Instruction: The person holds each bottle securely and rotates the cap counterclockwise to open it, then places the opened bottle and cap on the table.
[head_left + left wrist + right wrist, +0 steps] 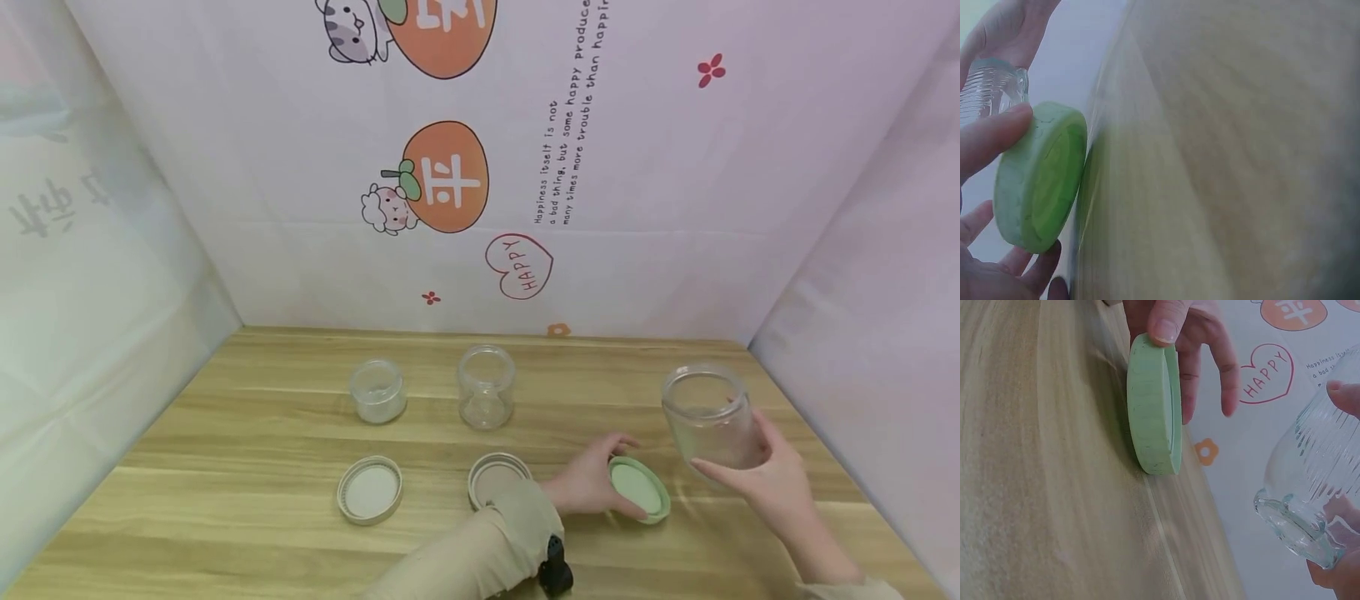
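Note:
In the head view my left hand (587, 483) holds a pale green lid (637, 487) by its rim. The lid is tilted, at or just above the table; whether its lower edge touches is unclear. In the right wrist view the thumb (1167, 325) lies on the lid's rim (1150, 406), with fingers behind it. To the right, my right hand (783, 483) grips a large clear glass jar (712, 429) round its side. The jar is lidless and tilted, its mouth upward. Ribbed glass shows in the right wrist view, where the jar (1310, 469) is partly cut off.
A small clear jar (377, 396) and a taller clear jar (486, 392) stand lidless at the back of the wooden table (247, 433). In front of them lie a pale lid (370, 491) and another round lid (498, 479), partly behind my left sleeve. Printed cloth (645, 250) encloses the table.

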Demonstrator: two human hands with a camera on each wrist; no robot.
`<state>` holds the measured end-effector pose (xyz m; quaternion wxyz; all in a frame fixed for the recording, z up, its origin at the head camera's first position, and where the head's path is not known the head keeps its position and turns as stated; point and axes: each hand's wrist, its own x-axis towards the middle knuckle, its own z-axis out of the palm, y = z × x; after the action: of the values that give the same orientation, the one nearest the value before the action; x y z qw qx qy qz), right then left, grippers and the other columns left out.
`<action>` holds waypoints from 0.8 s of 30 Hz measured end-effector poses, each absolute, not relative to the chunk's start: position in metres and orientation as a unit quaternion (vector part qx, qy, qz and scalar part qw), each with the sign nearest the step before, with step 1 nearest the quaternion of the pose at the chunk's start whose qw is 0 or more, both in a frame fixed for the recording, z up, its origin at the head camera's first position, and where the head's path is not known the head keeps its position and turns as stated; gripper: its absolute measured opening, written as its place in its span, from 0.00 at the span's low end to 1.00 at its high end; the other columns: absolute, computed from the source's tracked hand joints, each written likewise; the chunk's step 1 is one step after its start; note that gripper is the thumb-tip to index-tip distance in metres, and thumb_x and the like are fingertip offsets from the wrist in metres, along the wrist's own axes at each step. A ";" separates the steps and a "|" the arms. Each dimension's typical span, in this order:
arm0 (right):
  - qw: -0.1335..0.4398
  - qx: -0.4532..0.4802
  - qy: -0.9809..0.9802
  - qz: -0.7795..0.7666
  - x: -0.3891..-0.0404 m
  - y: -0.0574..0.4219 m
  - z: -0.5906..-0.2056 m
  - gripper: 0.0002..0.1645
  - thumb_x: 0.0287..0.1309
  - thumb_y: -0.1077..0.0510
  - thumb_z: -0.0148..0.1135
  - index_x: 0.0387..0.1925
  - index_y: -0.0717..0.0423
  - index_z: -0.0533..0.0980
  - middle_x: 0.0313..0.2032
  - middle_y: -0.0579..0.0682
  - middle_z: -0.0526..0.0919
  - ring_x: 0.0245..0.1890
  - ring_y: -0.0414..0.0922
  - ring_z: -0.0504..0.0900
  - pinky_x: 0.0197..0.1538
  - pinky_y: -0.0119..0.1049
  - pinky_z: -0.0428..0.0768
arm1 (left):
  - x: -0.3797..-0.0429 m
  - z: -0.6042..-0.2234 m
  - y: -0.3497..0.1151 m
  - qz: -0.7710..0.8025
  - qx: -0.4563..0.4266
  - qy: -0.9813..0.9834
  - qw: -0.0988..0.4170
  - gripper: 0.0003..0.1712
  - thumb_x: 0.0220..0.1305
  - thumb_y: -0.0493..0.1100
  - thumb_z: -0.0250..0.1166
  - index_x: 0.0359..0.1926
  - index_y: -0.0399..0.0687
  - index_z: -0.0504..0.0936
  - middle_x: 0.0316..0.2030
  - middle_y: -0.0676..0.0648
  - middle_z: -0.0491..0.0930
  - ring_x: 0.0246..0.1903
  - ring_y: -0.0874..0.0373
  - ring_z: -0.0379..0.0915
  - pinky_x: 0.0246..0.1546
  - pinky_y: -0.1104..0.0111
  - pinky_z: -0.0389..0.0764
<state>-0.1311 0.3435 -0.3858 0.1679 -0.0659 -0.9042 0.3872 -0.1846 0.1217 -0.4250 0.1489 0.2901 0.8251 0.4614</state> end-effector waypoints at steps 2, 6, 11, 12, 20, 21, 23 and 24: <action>0.168 -0.064 -0.906 0.383 -0.132 0.344 -0.386 0.59 0.35 0.56 0.77 0.68 0.62 0.54 0.56 0.70 0.67 0.43 0.31 0.66 0.36 0.14 0.63 | -0.186 -0.425 0.122 0.447 0.293 0.834 0.142 0.47 0.35 0.43 0.79 0.60 0.57 0.66 0.52 0.53 0.73 0.50 0.66 0.69 0.47 0.77 0.71; 0.160 -0.063 -0.909 0.380 -0.131 0.344 -0.386 0.60 0.36 0.56 0.77 0.68 0.62 0.53 0.56 0.72 0.67 0.43 0.35 0.67 0.36 0.15 0.63 | -0.186 -0.426 0.123 0.417 0.303 0.847 0.131 0.50 0.33 0.42 0.80 0.61 0.56 0.66 0.54 0.53 0.72 0.52 0.65 0.69 0.49 0.77 0.71; 0.161 -0.067 -0.904 0.390 -0.131 0.342 -0.389 0.59 0.36 0.56 0.77 0.67 0.63 0.54 0.56 0.71 0.68 0.37 0.18 0.59 0.35 0.14 0.64 | -0.184 -0.427 0.125 0.386 0.301 0.863 0.125 0.51 0.31 0.41 0.80 0.61 0.57 0.67 0.55 0.54 0.71 0.54 0.64 0.69 0.51 0.75 0.71; 0.162 -0.068 -0.904 0.391 -0.131 0.342 -0.390 0.58 0.36 0.55 0.77 0.67 0.62 0.54 0.56 0.70 0.68 0.37 0.16 0.58 0.35 0.14 0.64 | -0.184 -0.427 0.125 0.381 0.299 0.866 0.126 0.51 0.31 0.42 0.80 0.61 0.57 0.68 0.55 0.55 0.72 0.53 0.64 0.69 0.51 0.75 0.71; 0.159 -0.067 -0.889 0.424 -0.134 0.339 -0.392 0.56 0.42 0.59 0.73 0.69 0.57 0.52 0.50 0.36 0.66 0.40 0.19 0.60 0.39 0.13 0.64 | -0.183 -0.421 0.124 0.350 0.307 0.877 0.117 0.51 0.30 0.42 0.80 0.61 0.59 0.68 0.54 0.56 0.73 0.53 0.66 0.68 0.51 0.74 0.70; 0.159 -0.062 -0.885 0.434 -0.135 0.338 -0.392 0.55 0.43 0.60 0.72 0.70 0.55 0.51 0.49 0.30 0.64 0.41 0.19 0.60 0.39 0.13 0.63 | -0.183 -0.420 0.123 0.350 0.307 0.877 0.119 0.51 0.30 0.42 0.80 0.61 0.59 0.68 0.55 0.56 0.72 0.53 0.65 0.67 0.51 0.74 0.71; 0.159 -0.057 -0.877 0.450 -0.137 0.337 -0.392 0.55 0.45 0.61 0.71 0.71 0.53 0.49 0.47 0.23 0.60 0.42 0.19 0.60 0.40 0.12 0.63 | -0.184 -0.418 0.121 0.352 0.307 0.876 0.124 0.51 0.31 0.42 0.80 0.62 0.59 0.68 0.56 0.56 0.71 0.54 0.65 0.67 0.51 0.75 0.71; 0.159 -0.051 -0.873 0.459 -0.138 0.336 -0.392 0.55 0.46 0.61 0.70 0.71 0.51 0.48 0.46 0.21 0.60 0.42 0.19 0.61 0.40 0.12 0.63 | -0.184 -0.417 0.120 0.358 0.305 0.873 0.127 0.50 0.32 0.43 0.80 0.62 0.59 0.68 0.56 0.56 0.71 0.53 0.64 0.68 0.50 0.75 0.71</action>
<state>-0.1378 0.3361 -0.3915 0.1594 -0.0505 -0.8726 0.4590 -0.1841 0.1198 -0.4165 0.1272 0.3047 0.8735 0.3578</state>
